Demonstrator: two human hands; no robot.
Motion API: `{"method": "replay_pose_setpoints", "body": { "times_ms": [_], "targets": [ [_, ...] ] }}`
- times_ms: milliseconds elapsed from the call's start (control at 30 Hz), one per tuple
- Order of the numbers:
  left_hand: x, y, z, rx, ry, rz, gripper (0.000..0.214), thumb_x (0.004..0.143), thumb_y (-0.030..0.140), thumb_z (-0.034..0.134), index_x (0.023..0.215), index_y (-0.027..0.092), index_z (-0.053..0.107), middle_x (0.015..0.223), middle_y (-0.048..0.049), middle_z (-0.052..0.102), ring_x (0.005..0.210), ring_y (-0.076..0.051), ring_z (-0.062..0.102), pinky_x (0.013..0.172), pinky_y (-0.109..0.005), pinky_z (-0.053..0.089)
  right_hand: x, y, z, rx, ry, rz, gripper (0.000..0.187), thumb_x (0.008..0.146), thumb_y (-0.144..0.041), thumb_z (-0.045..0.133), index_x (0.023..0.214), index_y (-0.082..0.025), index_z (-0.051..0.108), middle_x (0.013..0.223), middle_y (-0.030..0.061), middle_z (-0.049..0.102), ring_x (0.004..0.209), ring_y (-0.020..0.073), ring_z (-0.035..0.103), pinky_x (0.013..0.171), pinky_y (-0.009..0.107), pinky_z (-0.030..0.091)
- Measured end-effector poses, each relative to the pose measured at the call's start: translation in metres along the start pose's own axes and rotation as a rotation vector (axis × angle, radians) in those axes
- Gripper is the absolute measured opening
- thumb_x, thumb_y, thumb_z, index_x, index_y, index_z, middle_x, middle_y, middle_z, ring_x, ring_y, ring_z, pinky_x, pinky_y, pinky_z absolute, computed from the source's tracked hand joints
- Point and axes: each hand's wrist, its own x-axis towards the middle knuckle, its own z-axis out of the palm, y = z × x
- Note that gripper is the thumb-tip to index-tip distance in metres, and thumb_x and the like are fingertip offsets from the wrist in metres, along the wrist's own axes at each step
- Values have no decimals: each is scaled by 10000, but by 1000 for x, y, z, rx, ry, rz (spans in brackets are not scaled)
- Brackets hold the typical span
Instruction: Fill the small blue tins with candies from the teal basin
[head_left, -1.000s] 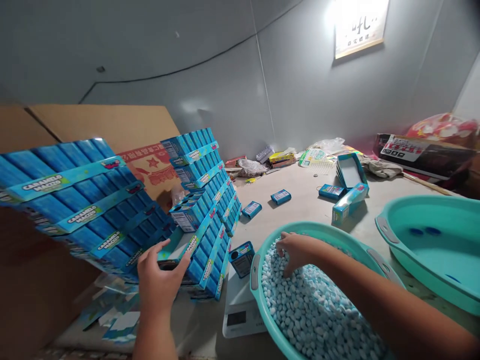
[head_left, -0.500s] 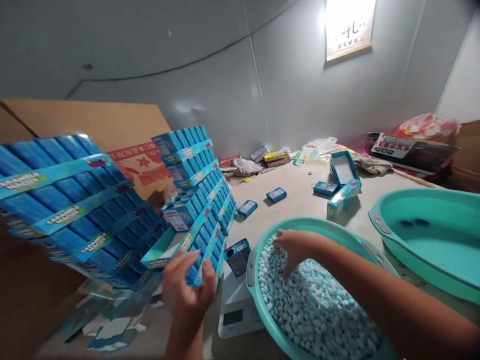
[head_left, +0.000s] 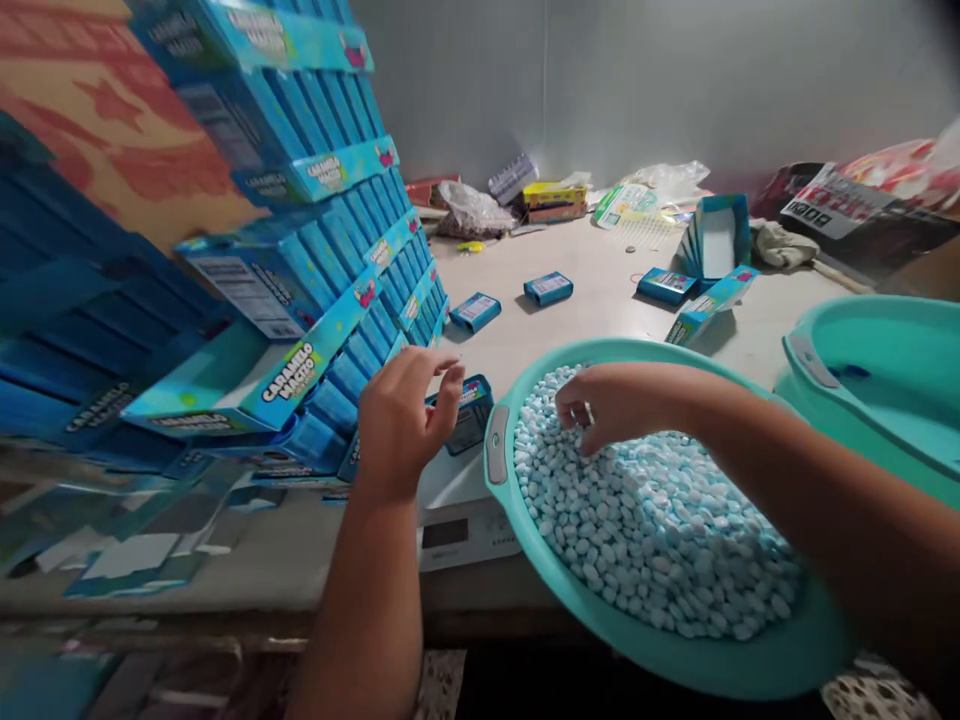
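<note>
My left hand (head_left: 409, 415) is raised beside a small blue tin (head_left: 471, 415), its fingers bent and thumb apart, with nothing seen in it. The tin stands tilted on a white digital scale (head_left: 469, 535) and is partly hidden by that hand. A teal basin (head_left: 525, 520) with grey handles holds a heap of pale blue and white candies (head_left: 637, 540). Over the candies at the basin's far left, my right hand (head_left: 600, 400) has its fingers curled in towards the thumb; what they hold, if anything, is too small to make out.
Stacked blue display boxes (head_left: 292, 380) of tins rise on the left before a printed carton (head_left: 112, 120). Loose tins (head_left: 549, 288) and an upturned display box (head_left: 720, 240) lie further back. A second teal basin (head_left: 885, 340) stands right. Bags and packets (head_left: 555, 195) line the wall.
The view has tilted down and closer. My left hand has come nearer the tin on the scale. My right hand's fingers have curled and lifted somewhat from among the candies.
</note>
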Motion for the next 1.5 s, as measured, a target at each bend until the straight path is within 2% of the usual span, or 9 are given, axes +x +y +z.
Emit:
{"method": "replay_pose_setpoints", "body": {
  "times_ms": [133, 267, 533, 767, 967, 1167, 1300, 1400, 1500],
  "targets": [
    [0, -7, -8, 2, -21, -48, 250, 973, 350, 470, 889, 202, 652, 868, -55, 691, 871, -194, 630, 790, -317, 457, 2, 2, -1, -22, 53, 6, 98, 735, -209, 681, 826, -196, 717, 771, -3, 685, 634, 108, 548, 573, 248, 340],
    [-2, -10, -12, 3, -28, -76, 272, 981, 372, 462, 885, 204, 652, 857, -43, 685, 866, -184, 631, 772, -310, 453, 2, 3, -3, -40, 123, 1, 80, 762, -216, 636, 779, -206, 714, 731, -26, 674, 628, 101, 554, 594, 245, 364],
    [1, -6, -13, -9, -73, -68, 258, 979, 379, 489, 867, 213, 651, 824, -17, 672, 831, -166, 626, 752, -293, 452, 16, 10, 2, -25, 121, 18, 179, 808, -313, 672, 936, -201, 728, 846, -15, 679, 795, 150, 616, 730, 292, 425],
    [1, -12, -8, -15, -178, -175, 388, 997, 448, 400, 911, 186, 673, 894, -55, 689, 896, -206, 628, 791, -313, 461, 5, -2, 10, -59, 81, -30, 633, 652, -594, 786, 1176, -260, 661, 1100, 18, 652, 876, 200, 612, 730, 317, 441],
    [3, -6, -7, -108, -380, -350, 495, 997, 514, 315, 994, 197, 696, 1023, -90, 716, 992, -252, 639, 851, -345, 471, -5, -16, 10, -117, -32, -26, 483, 697, -504, 756, 1102, -247, 698, 1071, 40, 690, 851, 222, 606, 654, 323, 402],
    [1, -7, -13, -193, -628, -525, 657, 719, 608, 712, 1278, 287, 587, 1256, -64, 672, 1056, -289, 653, 827, -351, 523, -5, -19, 7, -139, -10, 25, 259, 693, -279, 722, 949, -262, 753, 864, -4, 711, 694, 165, 580, 574, 299, 374],
    [-1, -5, -13, -151, -483, -596, 579, 651, 444, 802, 1169, 258, 622, 1107, -70, 707, 938, -270, 679, 726, -332, 538, -6, -24, 3, -132, -22, 97, 277, 686, -222, 735, 959, -237, 781, 903, 17, 734, 715, 169, 602, 590, 293, 395],
    [8, 13, -7, -237, -105, -625, 539, 674, 390, 800, 1156, 220, 629, 1048, -64, 715, 876, -223, 686, 710, -305, 546, -6, -22, -5, -89, 41, 112, 255, 704, -216, 739, 953, -226, 793, 905, 26, 746, 732, 172, 625, 621, 292, 411],
    [26, 45, 0, -356, 199, -505, 485, 705, 357, 792, 1132, 180, 648, 1004, -51, 724, 852, -184, 687, 765, -291, 554, -7, -8, -16, -30, 211, 144, 230, 720, -238, 746, 942, -211, 801, 843, 36, 744, 704, 165, 624, 631, 289, 415]
  ]
}}
